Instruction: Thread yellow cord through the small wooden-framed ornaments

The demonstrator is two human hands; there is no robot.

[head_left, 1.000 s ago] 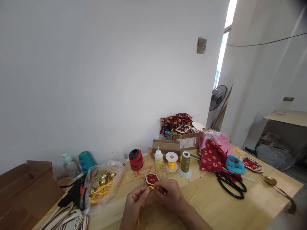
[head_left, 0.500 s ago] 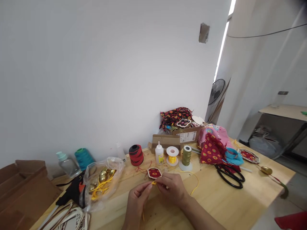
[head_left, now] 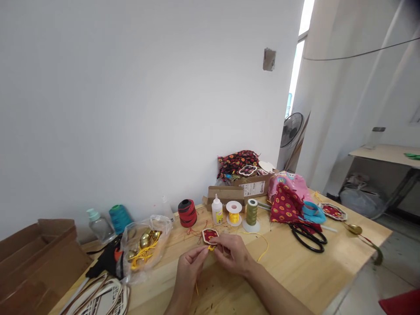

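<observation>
both hands, left hand (head_left: 188,269) and right hand (head_left: 233,253), apparently pinch a yellow cord (head_left: 211,248).

**A:** so what did the yellow cord (head_left: 263,251) look like?

**B:** thin and slack, curving over the table (head_left: 295,271), one end bunched just below the small red octagonal ornament (head_left: 210,235). That lay flat, pale-rimmed.

Bright, even daylight comes from the tall window (head_left: 303,22) at upper right, which is blown out to white. Shadows on the table (head_left: 295,271) are faint. Wide-angle distortion bends the edges, and the yellow cord (head_left: 211,248) pinched between left hand (head_left: 188,269) and right hand (head_left: 234,256) looks soft.
</observation>
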